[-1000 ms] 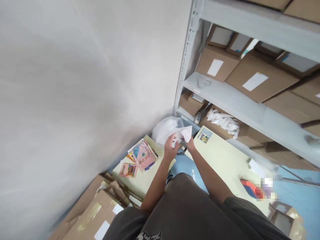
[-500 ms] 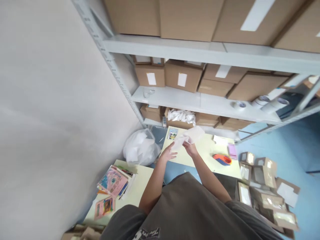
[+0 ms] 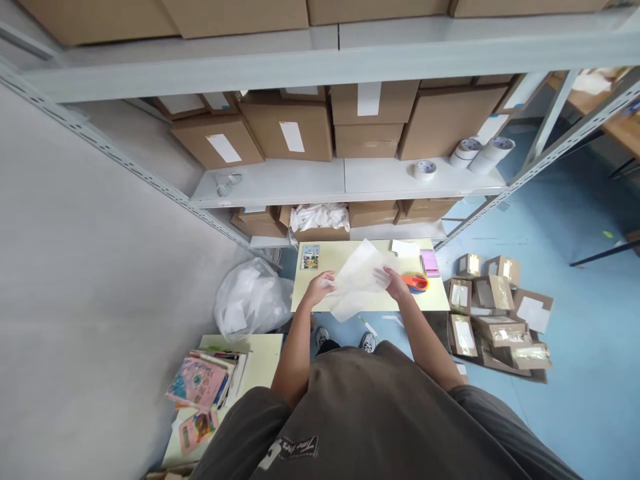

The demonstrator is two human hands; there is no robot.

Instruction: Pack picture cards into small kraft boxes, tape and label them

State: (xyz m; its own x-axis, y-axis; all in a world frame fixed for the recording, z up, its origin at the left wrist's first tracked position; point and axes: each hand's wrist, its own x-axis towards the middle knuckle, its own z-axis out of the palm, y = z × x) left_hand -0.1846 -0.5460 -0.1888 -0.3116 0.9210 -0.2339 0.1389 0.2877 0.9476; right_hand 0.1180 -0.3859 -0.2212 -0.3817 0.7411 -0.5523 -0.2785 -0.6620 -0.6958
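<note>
Both of my hands hold a thin, translucent white sheet (image 3: 357, 280) spread flat above a pale yellow table (image 3: 350, 255). My left hand (image 3: 320, 288) pinches its left edge and my right hand (image 3: 397, 283) grips its right edge. An orange tape dispenser (image 3: 417, 283) lies just right of my right hand. A small picture card (image 3: 310, 257) lies on the table's far left part, with white papers (image 3: 406, 248) and a blurred pink item (image 3: 429, 263) at the far right.
A grey metal shelf (image 3: 345, 180) behind the table carries cardboard boxes (image 3: 287, 127) and tape rolls (image 3: 425, 169). A stuffed white plastic bag (image 3: 253, 300) sits on the floor to the left. Picture books (image 3: 200, 380) lie on a second table. Windowed cardboard boxes (image 3: 493, 313) litter the blue floor at right.
The view swung from the wall and bag toward the shelf. The crumpled sheet came away from the bag and is now spread between both hands over the yellow table.
</note>
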